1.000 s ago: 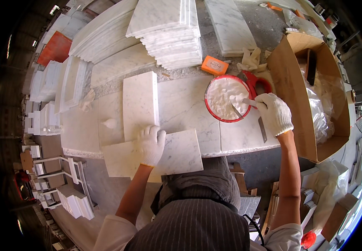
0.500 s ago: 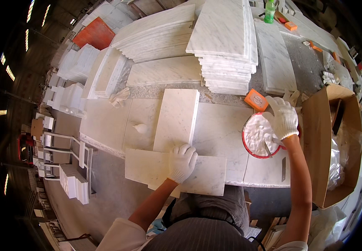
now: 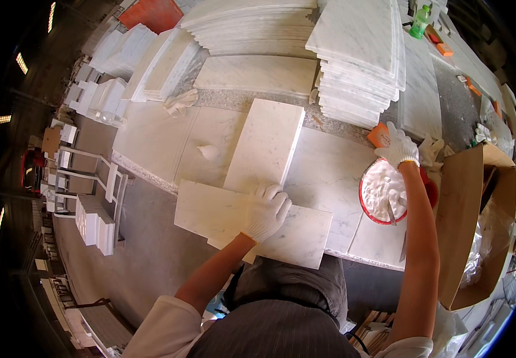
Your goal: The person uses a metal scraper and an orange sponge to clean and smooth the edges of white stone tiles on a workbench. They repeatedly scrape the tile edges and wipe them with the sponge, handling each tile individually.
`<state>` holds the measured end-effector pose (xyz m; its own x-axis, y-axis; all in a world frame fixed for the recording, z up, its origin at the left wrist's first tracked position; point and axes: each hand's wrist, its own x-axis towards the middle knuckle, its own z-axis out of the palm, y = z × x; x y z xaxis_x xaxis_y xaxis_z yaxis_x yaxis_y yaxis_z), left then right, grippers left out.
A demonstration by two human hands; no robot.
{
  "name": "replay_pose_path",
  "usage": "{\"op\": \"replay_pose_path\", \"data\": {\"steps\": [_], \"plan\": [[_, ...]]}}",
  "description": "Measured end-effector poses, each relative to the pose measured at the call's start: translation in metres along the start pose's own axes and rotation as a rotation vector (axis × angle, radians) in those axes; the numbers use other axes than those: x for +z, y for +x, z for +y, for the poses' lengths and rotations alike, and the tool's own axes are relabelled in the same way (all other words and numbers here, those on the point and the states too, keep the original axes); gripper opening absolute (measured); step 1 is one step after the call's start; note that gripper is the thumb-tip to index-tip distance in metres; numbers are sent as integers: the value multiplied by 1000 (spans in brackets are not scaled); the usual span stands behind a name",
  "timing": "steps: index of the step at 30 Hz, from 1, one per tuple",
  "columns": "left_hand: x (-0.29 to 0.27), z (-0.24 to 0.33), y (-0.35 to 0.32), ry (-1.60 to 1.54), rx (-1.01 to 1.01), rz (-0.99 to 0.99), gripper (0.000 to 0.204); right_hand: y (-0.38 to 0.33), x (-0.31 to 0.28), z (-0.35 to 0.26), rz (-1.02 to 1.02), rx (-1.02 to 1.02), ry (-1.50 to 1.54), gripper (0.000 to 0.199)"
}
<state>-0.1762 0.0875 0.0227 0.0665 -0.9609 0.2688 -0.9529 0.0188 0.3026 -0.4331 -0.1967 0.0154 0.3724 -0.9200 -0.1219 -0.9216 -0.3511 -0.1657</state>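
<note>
My left hand [image 3: 267, 212], in a white knit glove, lies flat with fingers spread on a white marble slab [image 3: 210, 206]. This slab sits crosswise at the table's front edge, overlapping a longer marble piece [image 3: 264, 143] behind it. My right hand [image 3: 400, 148], also gloved, closes around the right end of a small orange box [image 3: 378, 136], thumb in front and fingers behind. Part of the box is hidden by the glove. Just below that hand stands a red-rimmed tub [image 3: 361, 200] of white paste [image 3: 380, 188], with a metal blade [image 3: 391, 213] stuck in it.
Tall stacks of marble slabs [image 3: 359, 42] stand behind. A cardboard box [image 3: 461, 197] with plastic inside is at right. A loose glove [image 3: 180, 103] and a small white lump [image 3: 208, 151] lie at left. A flat metal strip [image 3: 403, 247] lies near the front edge.
My right hand has moved from above the tub's right side back to the orange box and closed on it. My left hand stays on the slab. The whole view has shifted slightly.
</note>
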Motion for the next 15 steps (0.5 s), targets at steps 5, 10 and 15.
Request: {"op": "replay_pose_path", "data": {"steps": [5,10,15], "plan": [[-4,-3,5,23,54,57,9,7,-2,-12,-1,9,-161,66],[3,-3,0,17,40,69,10,1,-13,-8,119,31,-247,50],[5,-4,-3,4,22,26,8,-43,-67,-14,385,84,-78,57]]}}
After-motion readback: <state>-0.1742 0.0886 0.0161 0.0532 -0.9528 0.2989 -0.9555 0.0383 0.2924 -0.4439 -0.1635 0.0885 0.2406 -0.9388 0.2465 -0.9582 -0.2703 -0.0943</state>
